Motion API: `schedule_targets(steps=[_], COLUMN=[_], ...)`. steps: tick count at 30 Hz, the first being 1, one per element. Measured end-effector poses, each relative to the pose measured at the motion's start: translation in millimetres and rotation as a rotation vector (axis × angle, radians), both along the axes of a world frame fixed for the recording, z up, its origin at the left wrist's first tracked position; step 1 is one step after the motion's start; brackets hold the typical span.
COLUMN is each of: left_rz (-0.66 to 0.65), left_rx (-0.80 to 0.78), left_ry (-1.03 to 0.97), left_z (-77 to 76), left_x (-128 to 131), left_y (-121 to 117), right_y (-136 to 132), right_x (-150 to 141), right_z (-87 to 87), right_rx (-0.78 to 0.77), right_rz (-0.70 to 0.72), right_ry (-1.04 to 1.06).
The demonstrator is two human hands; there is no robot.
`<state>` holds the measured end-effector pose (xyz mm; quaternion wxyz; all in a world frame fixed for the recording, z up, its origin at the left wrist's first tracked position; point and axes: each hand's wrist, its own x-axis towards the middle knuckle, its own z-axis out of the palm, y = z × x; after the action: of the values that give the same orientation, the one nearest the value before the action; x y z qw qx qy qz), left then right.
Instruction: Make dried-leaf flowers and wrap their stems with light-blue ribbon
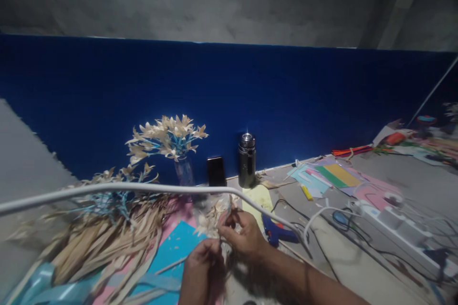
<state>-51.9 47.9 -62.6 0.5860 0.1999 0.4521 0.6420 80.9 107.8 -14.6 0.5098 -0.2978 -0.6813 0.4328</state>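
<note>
My right hand (248,236) is closed in a pinch around a thin, pale-bluish stem-like piece (229,201), whose tip shows above the fingers. Just below and to the left, my left hand (202,267) has its fingers pressed together; what it grips is hidden. Pale dried husk pieces (213,214) lie behind the fingers. Left of my hands is a blue sheet (175,243) with small scraps and a thin stick on it. A blue glue gun (277,231) rests just right of my right hand.
A glass vase (184,171) of husk flowers (171,136), a phone (216,171) and a dark flask (246,164) stand by the blue wall. Long dried husks (93,248) fill the left. A white cable (125,188) crosses in front. At right lie coloured sheets (336,176) and a power strip (404,238).
</note>
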Motion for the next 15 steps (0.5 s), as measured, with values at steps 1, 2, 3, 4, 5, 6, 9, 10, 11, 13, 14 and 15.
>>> schedule_targets(steps=[1, 2, 3, 4, 5, 6, 9, 10, 11, 13, 14, 15], left_rz=[-0.012, -0.022, -0.030, -0.033, -0.034, -0.034, -0.016, -0.006, 0.002, 0.011, 0.010, 0.008], left_rx=[-0.005, -0.006, -0.004, -0.001, 0.001, 0.003, -0.005, -0.008, -0.010, -0.009, -0.007, -0.003], left_ry=[-0.030, -0.054, -0.067, -0.070, -0.068, -0.064, -0.042, -0.032, -0.026, -0.016, -0.006, 0.013], left_z=[0.9, 2.2, 3.7, 5.3, 6.6, 7.6, 7.8, 7.0, 6.0, 3.5, 2.3, 1.5], left_x=[0.9, 1.3, 1.5, 1.4, 1.2, 1.1, 2.3, 3.1, 3.9, 5.2, 5.5, 5.7], left_y=[-0.6, -1.2, -1.8, -2.3, -2.8, -3.2, -3.6, -3.4, -3.0, -2.2, -1.9, -1.9], right_y=[0.6, 1.9, 3.6, 5.4, 7.1, 8.1, 6.8, 5.0, 2.9, -1.5, -3.2, -4.5], right_x=[-1.7, -3.2, -4.4, -5.3, -6.0, -6.5, -7.6, -7.9, -8.3, -8.9, -9.1, -9.1], right_z=[-1.4, -3.2, -5.1, -7.1, -8.9, -10.5, -12.5, -12.4, -11.9, -10.7, -10.2, -9.8], right_rx=[-0.023, -0.065, -0.110, -0.150, -0.178, -0.193, -0.198, -0.192, -0.185, -0.155, -0.129, -0.096], right_rz=[-0.006, -0.001, 0.011, 0.021, 0.024, 0.019, -0.017, -0.037, -0.063, -0.118, -0.143, -0.164], right_ry=[0.015, 0.034, 0.052, 0.066, 0.074, 0.079, 0.078, 0.076, 0.069, 0.038, 0.012, -0.015])
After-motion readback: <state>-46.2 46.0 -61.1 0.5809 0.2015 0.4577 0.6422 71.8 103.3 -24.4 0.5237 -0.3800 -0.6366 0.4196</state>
